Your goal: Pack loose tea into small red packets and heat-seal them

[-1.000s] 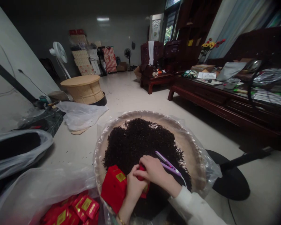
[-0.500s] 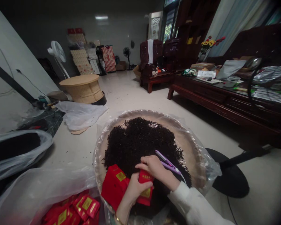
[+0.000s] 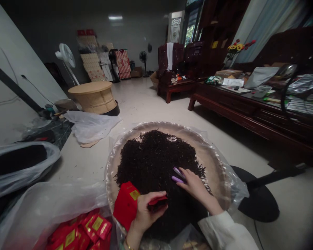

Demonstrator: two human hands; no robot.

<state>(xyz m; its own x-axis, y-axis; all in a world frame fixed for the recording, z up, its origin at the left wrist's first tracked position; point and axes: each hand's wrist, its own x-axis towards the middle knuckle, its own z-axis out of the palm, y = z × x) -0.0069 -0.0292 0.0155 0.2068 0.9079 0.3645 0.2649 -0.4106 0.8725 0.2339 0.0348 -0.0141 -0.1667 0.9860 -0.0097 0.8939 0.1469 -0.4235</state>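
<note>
My left hand is wrapped round a small red packet, its open mouth tipped toward me with dark stuff inside. My right hand closes over a purple mini flat iron; the two purple arms poke out past the fingers, apart at the tips. Under both hands spreads a heap of dark dried tea leaves on a wide round tray lined with clear plastic. Left of my left hand, a stack of flat red packets with yellow labels leans on the leaves and the tray's edge.
Filled red packets lie in a clear plastic bag at lower left, below another bag of dark leaves. A black fan base stands right of the tray. Beyond are a low wooden table and a round wooden stand.
My right hand has left the red packet and moved right onto the purple flat iron. My left hand has tilted the packet, so its open top now faces me.
</note>
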